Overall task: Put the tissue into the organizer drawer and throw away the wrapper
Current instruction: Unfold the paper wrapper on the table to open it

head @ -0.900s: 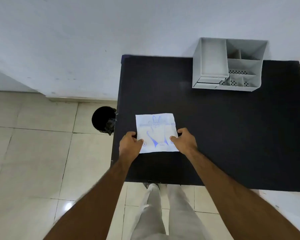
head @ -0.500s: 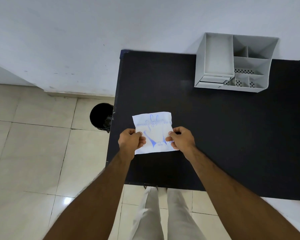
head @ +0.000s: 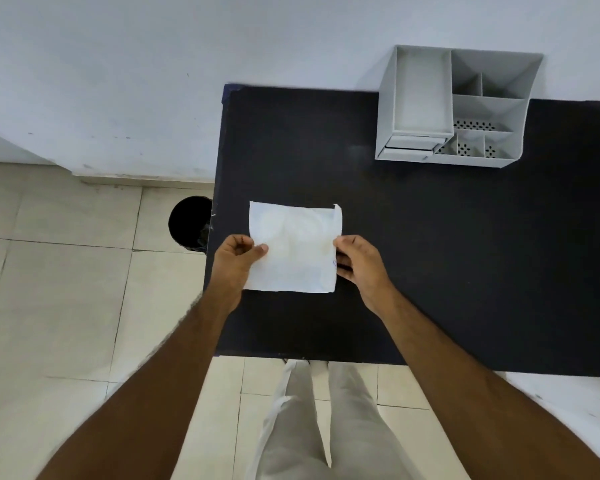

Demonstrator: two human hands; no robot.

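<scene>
Packet (head: 293, 249): white, flat, roughly square, held above the near left part of the table (head: 430, 254). Face toward camera is plain white; a trace of blue print shows only at its right edge beside the right thumb. Cannot tell whether this is wrapper with tissue inside or one of the two alone; no opening visible. Top right corner slightly raised or folded.

Left hand (head: 234, 259): pinching the packet's left edge, thumb on top, other fingers curled beneath and hidden. Right hand (head: 359, 263): closed on the right edge, thumb on top, fingers wrapped behind the packet, mostly out of sight. Whether the packet's lower edge touches the table cannot be judged.

Organizer (head: 454, 109): grey, at the far right of the table against the wall (head: 153, 64). One large open compartment at left, several smaller ones at right, some with perforated floors. All visible compartments look empty. Drawer (head: 409, 147) sits low at the front left, under the large compartment; appears slightly out, inside not visible.

Bin (head: 189, 221): black, on the tiled floor (head: 66, 289) just left of the table, partly cut off by the table edge; interior too dark to read.
</scene>
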